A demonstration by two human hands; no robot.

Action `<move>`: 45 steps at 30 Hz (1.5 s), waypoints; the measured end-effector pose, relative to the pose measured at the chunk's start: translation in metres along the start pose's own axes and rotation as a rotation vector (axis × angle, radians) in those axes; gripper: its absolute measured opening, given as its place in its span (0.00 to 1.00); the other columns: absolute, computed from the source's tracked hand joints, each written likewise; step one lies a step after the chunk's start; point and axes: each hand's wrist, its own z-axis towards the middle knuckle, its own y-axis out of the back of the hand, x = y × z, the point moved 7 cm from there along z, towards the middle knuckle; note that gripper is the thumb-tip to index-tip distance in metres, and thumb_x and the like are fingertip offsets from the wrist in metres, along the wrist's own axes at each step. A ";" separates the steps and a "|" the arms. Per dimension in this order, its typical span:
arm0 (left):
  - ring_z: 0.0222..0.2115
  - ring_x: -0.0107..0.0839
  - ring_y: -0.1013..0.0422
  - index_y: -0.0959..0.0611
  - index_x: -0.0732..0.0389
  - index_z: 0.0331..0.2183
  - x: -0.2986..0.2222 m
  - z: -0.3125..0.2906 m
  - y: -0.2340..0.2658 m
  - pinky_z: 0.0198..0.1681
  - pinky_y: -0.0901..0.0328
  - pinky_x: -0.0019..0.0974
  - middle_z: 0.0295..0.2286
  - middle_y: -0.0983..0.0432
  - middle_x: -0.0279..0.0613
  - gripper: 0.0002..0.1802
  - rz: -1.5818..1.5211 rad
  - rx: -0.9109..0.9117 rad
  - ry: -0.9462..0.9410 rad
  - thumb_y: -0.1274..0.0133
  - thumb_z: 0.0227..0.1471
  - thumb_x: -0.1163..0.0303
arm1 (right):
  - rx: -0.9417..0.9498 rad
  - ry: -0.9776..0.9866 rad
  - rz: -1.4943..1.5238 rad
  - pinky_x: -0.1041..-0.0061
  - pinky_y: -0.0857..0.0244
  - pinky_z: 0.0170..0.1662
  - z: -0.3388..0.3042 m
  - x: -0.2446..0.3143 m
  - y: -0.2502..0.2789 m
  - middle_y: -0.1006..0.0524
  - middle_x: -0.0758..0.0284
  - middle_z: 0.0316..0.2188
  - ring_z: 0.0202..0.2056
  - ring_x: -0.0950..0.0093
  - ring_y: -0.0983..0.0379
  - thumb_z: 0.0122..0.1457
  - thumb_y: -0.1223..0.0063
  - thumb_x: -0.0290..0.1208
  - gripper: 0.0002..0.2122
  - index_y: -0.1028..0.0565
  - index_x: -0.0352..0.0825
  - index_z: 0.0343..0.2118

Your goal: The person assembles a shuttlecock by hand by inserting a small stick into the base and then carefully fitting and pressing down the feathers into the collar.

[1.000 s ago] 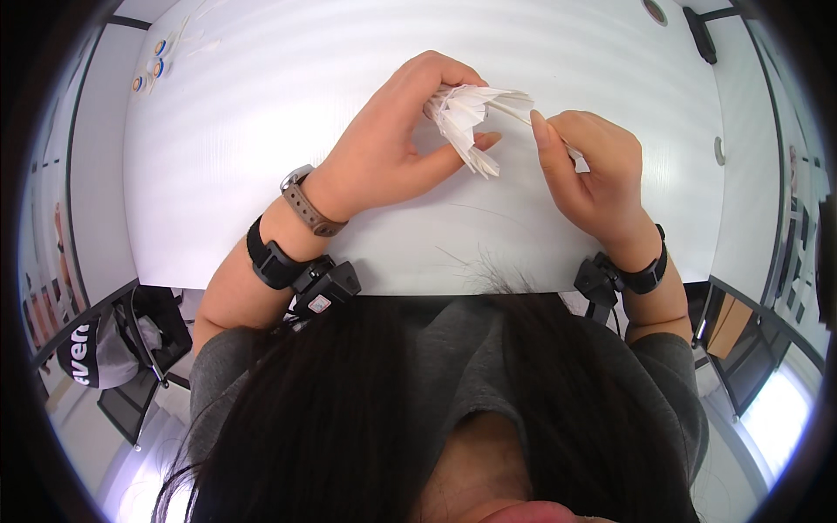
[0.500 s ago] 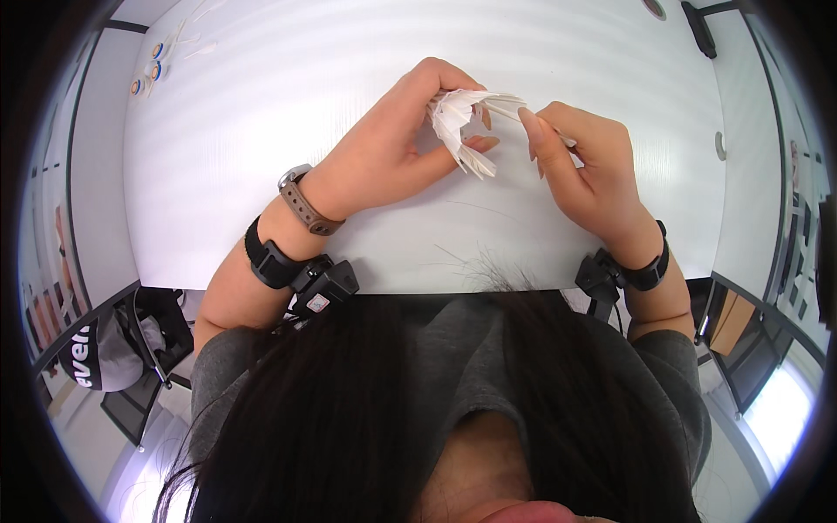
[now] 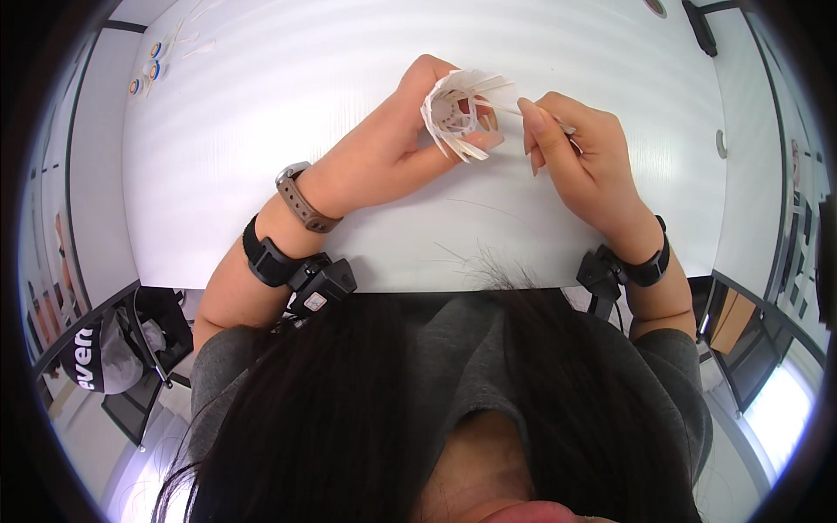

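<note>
My left hand (image 3: 394, 138) is closed around a white feather shuttlecock (image 3: 447, 106). The skirt's open end is turned up and toward the right, so its ringed inside shows, with a gap on the right side where my fingers are visible through it. My right hand (image 3: 582, 157) pinches a thin white feather (image 3: 506, 108) between thumb and fingers. One end of that feather reaches the shuttlecock's skirt; whether it is still fixed there I cannot tell. Its other end pokes out past my right fingers.
Several cork bases (image 3: 155, 71) with blue rings lie at the white table's (image 3: 288, 87) far left, beside loose white feathers (image 3: 202, 45). White partitions stand on both sides. A dark object (image 3: 699, 30) is at the far right corner.
The shuttlecock has been tilted so its open mouth faces up more, showing the inside. My right hand has shifted slightly toward the far side, still pinching the feather.
</note>
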 end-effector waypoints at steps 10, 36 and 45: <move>0.38 0.26 0.32 0.35 0.64 0.48 0.000 0.001 0.000 0.42 0.35 0.31 0.37 0.36 0.38 0.26 0.067 0.013 -0.006 0.41 0.54 0.66 | 0.068 -0.279 0.279 0.84 0.46 0.20 0.001 -0.020 -0.008 0.32 0.73 0.12 0.15 0.86 0.40 0.67 0.57 0.38 0.17 0.29 0.35 0.21; 0.37 0.30 0.27 0.35 0.65 0.46 0.003 -0.001 -0.005 0.40 0.33 0.32 0.35 0.30 0.42 0.27 0.038 0.028 0.020 0.40 0.54 0.62 | 0.139 -0.420 0.539 0.87 0.45 0.17 0.001 -0.032 -0.017 0.31 0.71 0.10 0.11 0.86 0.40 0.67 0.57 0.43 0.19 0.32 0.37 0.21; 0.37 0.31 0.27 0.34 0.65 0.47 0.003 -0.001 -0.007 0.41 0.33 0.32 0.38 0.32 0.43 0.27 0.058 0.072 0.019 0.40 0.53 0.62 | 0.141 -0.427 0.559 0.87 0.44 0.17 0.001 -0.033 -0.018 0.31 0.71 0.10 0.11 0.85 0.39 0.66 0.57 0.43 0.18 0.32 0.37 0.21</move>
